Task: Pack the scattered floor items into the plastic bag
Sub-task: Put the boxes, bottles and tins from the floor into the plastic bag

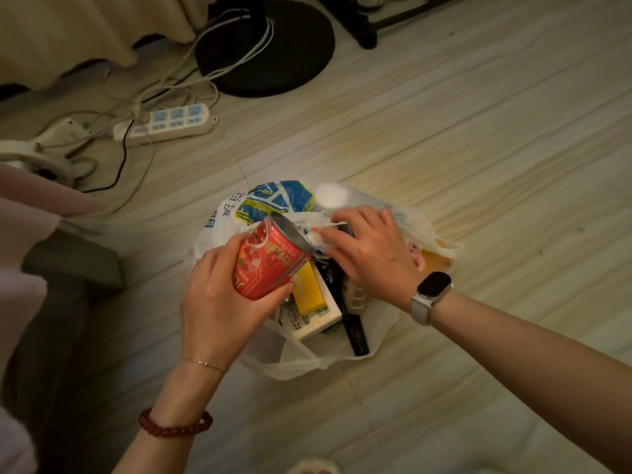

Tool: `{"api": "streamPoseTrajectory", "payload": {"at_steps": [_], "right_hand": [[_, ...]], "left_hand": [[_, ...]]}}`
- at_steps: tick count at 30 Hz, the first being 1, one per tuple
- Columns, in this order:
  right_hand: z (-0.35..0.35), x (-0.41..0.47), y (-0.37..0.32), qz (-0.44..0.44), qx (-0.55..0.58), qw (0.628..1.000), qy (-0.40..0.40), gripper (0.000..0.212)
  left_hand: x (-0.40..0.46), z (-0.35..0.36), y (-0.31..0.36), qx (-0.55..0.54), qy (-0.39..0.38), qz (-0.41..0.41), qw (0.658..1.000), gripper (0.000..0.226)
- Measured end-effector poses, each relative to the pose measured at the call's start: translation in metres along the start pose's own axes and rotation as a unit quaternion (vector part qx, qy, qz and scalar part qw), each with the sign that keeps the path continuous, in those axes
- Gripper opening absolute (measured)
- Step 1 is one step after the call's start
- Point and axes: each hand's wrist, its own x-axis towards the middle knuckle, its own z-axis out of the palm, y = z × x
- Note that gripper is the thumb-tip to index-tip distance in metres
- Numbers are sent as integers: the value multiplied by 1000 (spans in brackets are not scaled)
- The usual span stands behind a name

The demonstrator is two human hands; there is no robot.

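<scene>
A white plastic bag point(403, 220) with blue and yellow print lies open on the floor in the middle of the view. My left hand point(219, 302) grips a red can point(266, 261), tilted over the bag's mouth with its metal end pointing up and to the right. My right hand point(369, 251) pinches the bag's far rim and handle next to the can. Inside the bag I see a yellow box point(307, 292), a white box point(318, 323) and a long black item point(352, 326). An orange-yellow packet point(434, 261) shows through the bag's right side.
A white power strip point(171, 123) with tangled cables lies at the upper left. Behind it stands a round black fan base point(273, 49). A beige curtain point(68, 32) hangs at the top left. A pinkish cover and a grey cushion point(71, 261) fill the left edge.
</scene>
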Motion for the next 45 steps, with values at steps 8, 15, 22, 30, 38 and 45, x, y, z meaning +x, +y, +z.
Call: {"api": "streamPoseTrajectory", "payload": {"at_steps": [8,15,22,30,38,45], "right_hand": [[-14,-12,30,135,41,986,-91,52],[-26,-44,61,286,53,943,-162,40],[-35,-47,75,339,188,918,-82,30],[-19,-74,79,376,149,882,-241,52],[-46,-67,76,376,117,918,-47,30],[-68,-20,37,290,178,940,-14,29]], "left_hand": [[-11,13,12,46,-67,87,993,78],[1,34,28,163,-73,134,975,79],[12,36,31,218,-58,94,970,86],[2,36,30,211,-68,74,972,73],[-4,30,22,14,-77,-52,996,82],[15,20,2,-147,-135,-228,953,126]]}}
